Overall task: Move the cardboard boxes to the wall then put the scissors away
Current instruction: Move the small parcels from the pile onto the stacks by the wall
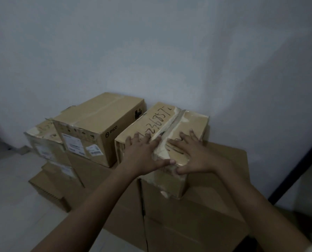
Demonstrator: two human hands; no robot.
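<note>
While both hands lie flat on its lid, the taped box point(162, 124) with numbers written on top sits on a bigger carton point(215, 206), its far end near the wall point(151, 51). The left hand point(142, 155) and right hand point(193, 155) press down with fingers straight and spread, thumbs pointing toward each other at the box's near edge. Just left of this box stands a PICO box point(100, 124). Further left is a torn, labelled box point(44, 140).
</note>
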